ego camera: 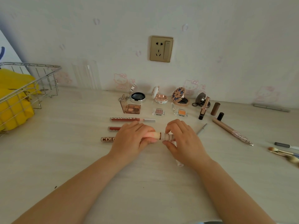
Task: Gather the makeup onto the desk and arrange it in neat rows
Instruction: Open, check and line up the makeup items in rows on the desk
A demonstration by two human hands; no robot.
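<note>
A small peach-and-white tube (157,136) lies sideways between my hands at the middle of the desk (72,159). My left hand (131,138) grips its peach body. My right hand (182,140) pinches its ridged white cap (167,136). Behind them stand three open compacts (137,97) (160,97) (180,97) in a row, with three small eyeshadow cases (131,108) (158,111) (182,112) in front. To the left lie three red lip glosses (129,119) (114,128) (107,139), two partly hidden by my left hand.
A wire basket (30,73) with a yellow cloth stands at the left. Right of the rows are lipsticks (204,108), a brown cap (215,108), a long gold pencil (231,130), a thin pen (202,128) and brushes (284,153) at the right edge. A wall socket (161,49) sits above.
</note>
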